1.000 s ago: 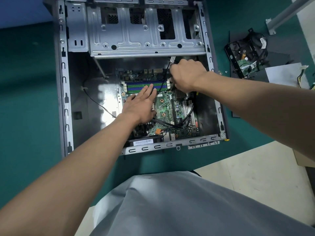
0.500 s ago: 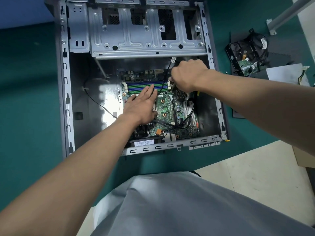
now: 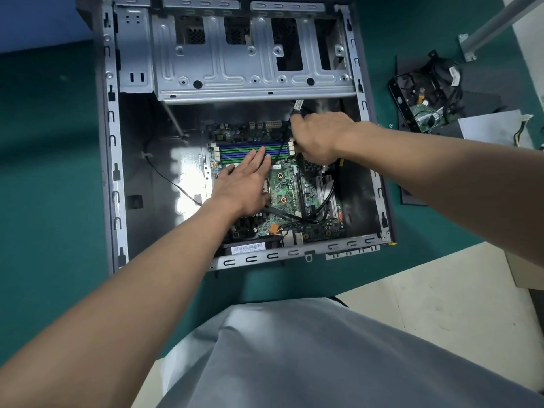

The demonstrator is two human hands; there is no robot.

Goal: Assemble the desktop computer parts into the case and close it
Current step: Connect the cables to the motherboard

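The open grey computer case (image 3: 113, 160) lies on its side on the green table. Inside it sits a green motherboard (image 3: 287, 187) with blue and green memory slots (image 3: 247, 150). My left hand (image 3: 244, 187) lies flat on the board, straight fingers reaching the memory slots. My right hand (image 3: 318, 139) is curled at the right end of the slots and grips a black cable (image 3: 295, 108) that runs up toward the drive cage (image 3: 253, 60). More black cables (image 3: 319, 207) loop over the board's right side.
A loose drive in a black bracket with cables (image 3: 426, 98) lies on the table right of the case, beside a grey sheet (image 3: 494, 128). A metal post (image 3: 494, 25) stands at the far right. The table's edge and pale floor (image 3: 426, 304) are near me.
My right hand has shifted slightly along the black cable near the memory slots. My left hand stays flat on the board.
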